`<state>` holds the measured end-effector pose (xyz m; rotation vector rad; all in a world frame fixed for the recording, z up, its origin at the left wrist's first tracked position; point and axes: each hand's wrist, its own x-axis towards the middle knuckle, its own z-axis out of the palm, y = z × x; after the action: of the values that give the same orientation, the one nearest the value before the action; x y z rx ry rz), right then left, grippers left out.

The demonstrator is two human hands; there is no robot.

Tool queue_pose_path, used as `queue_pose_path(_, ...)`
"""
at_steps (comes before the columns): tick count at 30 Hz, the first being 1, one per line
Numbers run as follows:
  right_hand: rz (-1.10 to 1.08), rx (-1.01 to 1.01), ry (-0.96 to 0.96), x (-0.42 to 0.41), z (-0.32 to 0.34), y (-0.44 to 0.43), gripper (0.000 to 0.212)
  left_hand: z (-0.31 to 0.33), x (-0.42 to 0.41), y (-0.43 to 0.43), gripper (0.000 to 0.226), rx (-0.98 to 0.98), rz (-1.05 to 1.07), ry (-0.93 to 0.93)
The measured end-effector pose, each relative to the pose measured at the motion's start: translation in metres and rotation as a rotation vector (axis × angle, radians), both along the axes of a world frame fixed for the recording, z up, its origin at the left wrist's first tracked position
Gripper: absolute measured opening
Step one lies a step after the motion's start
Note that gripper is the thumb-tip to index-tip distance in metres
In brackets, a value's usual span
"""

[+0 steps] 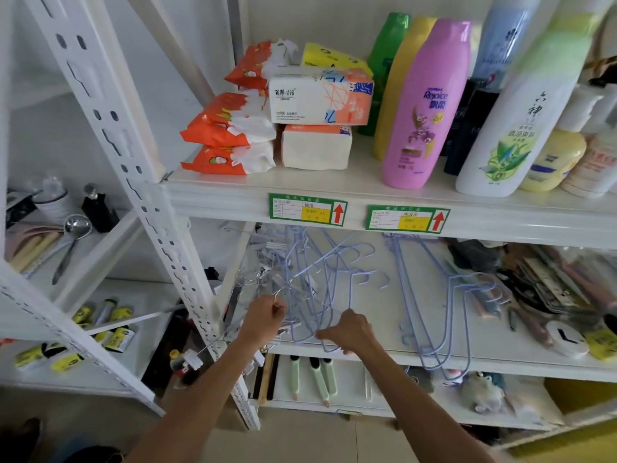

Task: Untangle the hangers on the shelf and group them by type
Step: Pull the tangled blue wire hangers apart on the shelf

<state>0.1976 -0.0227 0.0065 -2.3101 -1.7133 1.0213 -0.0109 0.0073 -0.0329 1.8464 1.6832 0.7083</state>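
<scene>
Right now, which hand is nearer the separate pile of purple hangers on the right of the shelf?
Right. The right hand grips tangled purple hangers just left of the separate pile; the left hand pinches a silver hook farther left.

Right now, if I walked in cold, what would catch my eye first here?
A tangle of pale blue wire hangers lies on the middle shelf; the left hand pinches a silvery metal hook beside it, and the right hand grips its wires at the shelf's front edge. Above stands a tall pink plastic shampoo bottle.
</scene>
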Motion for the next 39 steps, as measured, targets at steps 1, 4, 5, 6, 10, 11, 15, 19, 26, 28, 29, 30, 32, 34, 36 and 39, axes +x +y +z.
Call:
queue_pose_path(1,-0.056,0.02,0.046,0.0,0.003,-0.002,0.073,0.0,0.0,0.0,0.02,0.005,-0.006,-0.001)
queue_pose_path(4,-0.243,0.013,0.316,-0.002,0.01,0.001,0.073,0.002,0.0,-0.002,0.02,0.006,-0.03,0.018)
queue_pose_path(5,-0.284,0.0,0.397,-0.001,0.012,0.003,0.062,0.001,0.0,-0.001,0.02,0.006,-0.044,0.034)
queue_pose_path(6,-0.319,0.001,0.457,0.002,0.014,0.004,0.045,-0.001,-0.001,0.0,0.021,0.008,-0.056,0.052)
queue_pose_path(10,-0.401,0.045,0.591,0.014,0.025,0.0,0.023,-0.003,-0.006,0.003,0.031,0.05,-0.063,0.109)
queue_pose_path(11,-0.42,0.077,0.622,0.017,0.029,-0.002,0.023,-0.001,-0.005,0.002,0.033,0.069,-0.066,0.11)
queue_pose_path(15,-0.444,0.181,0.606,0.034,0.045,-0.011,0.026,0.001,-0.005,0.0,0.047,0.052,-0.037,0.056)
queue_pose_path(19,-0.402,0.161,0.529,0.059,0.065,-0.024,0.025,0.001,-0.008,0.002,0.024,-0.017,-0.027,0.061)
queue_pose_path(26,-0.321,0.109,0.504,0.098,0.092,-0.046,0.031,0.035,0.014,0.008,0.035,-0.099,-0.002,0.124)
queue_pose_path(28,-0.312,0.09,0.526,0.102,0.091,-0.051,0.031,0.05,0.034,0.018,0.045,0.066,-0.004,0.164)
queue_pose_path(29,-0.311,0.087,0.536,0.102,0.092,-0.055,0.031,0.056,0.046,0.026,0.046,0.126,-0.036,0.143)
queue_pose_path(30,-0.31,0.084,0.547,0.104,0.091,-0.058,0.031,0.062,0.059,0.035,0.047,0.17,-0.089,0.14)
queue_pose_path(32,-0.311,0.082,0.571,0.107,0.088,-0.063,0.03,0.065,0.082,0.06,0.048,0.167,-0.196,0.201)
queue_pose_path(34,-0.309,0.078,0.584,0.112,0.085,-0.067,0.029,0.065,0.098,0.082,0.041,0.092,-0.244,0.309)
queue_pose_path(36,-0.329,0.079,0.589,0.12,0.085,-0.072,0.026,0.064,0.106,0.095,0.027,0.02,-0.254,0.409)
queue_pose_path(39,-0.396,0.076,0.546,0.139,0.081,-0.081,0.061,0.061,0.108,0.106,0.03,-0.06,-0.312,0.476)
